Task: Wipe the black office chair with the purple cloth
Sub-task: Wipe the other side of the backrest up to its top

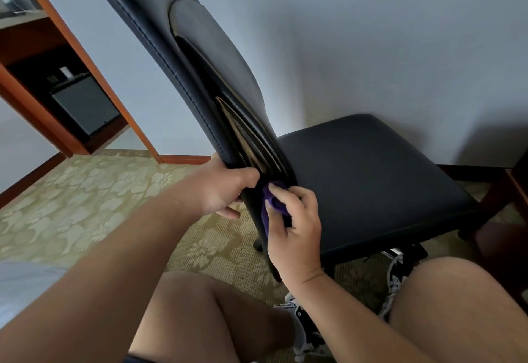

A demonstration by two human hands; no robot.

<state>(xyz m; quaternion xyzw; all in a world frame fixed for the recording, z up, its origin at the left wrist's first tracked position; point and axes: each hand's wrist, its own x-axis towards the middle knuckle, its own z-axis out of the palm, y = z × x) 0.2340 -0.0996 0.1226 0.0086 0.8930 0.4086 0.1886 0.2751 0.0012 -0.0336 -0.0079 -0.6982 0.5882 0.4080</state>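
Black chair (357, 177), matte, dark stitching down the backrest edge. Purple cloth (275, 205), plain. Olive-gold carpet (85, 205) with a pale cream floral pattern. Plain grey-white wall (371, 34). Reddish-brown wood frame (94, 71), skirting (185, 159) the same. Dark grey cabinet (83, 105). Black shoes (395, 282), white laces and print.
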